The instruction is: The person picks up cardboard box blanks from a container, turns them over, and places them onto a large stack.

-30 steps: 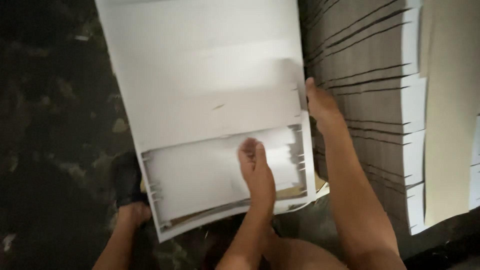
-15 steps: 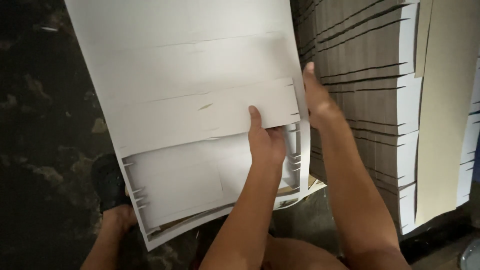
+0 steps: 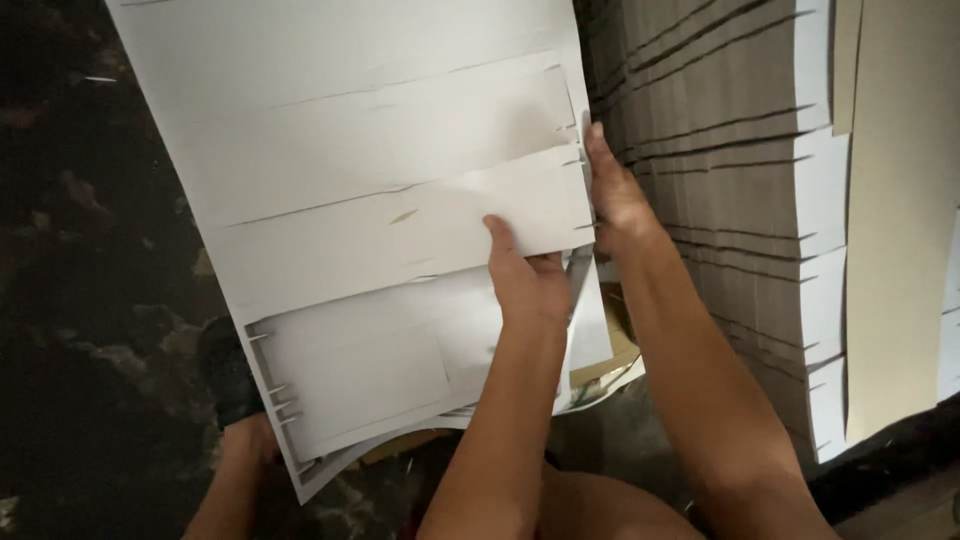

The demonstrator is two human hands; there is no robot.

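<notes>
A large white die-cut cardboard sheet (image 3: 360,190) with slit panels lies tilted over my lap, on top of more sheets. My left hand (image 3: 527,282) is at the lower right of its middle panel, thumb on top and fingers curled around the panel's cut edge. My right hand (image 3: 615,200) grips the sheet's right edge, fingers stretched up along it. The undersides of both hands are hidden.
A tall stack of grey-brown cardboard sheets (image 3: 740,190) with white edges stands close on the right, with a beige board (image 3: 900,220) beside it. A dark sandal (image 3: 225,370) on my foot sits at the sheet's lower left corner. Dark mottled floor (image 3: 90,300) lies to the left.
My left hand moved up from the lower panel to the middle panel and curled around its edge. The right hand stayed on the sheet's right edge.
</notes>
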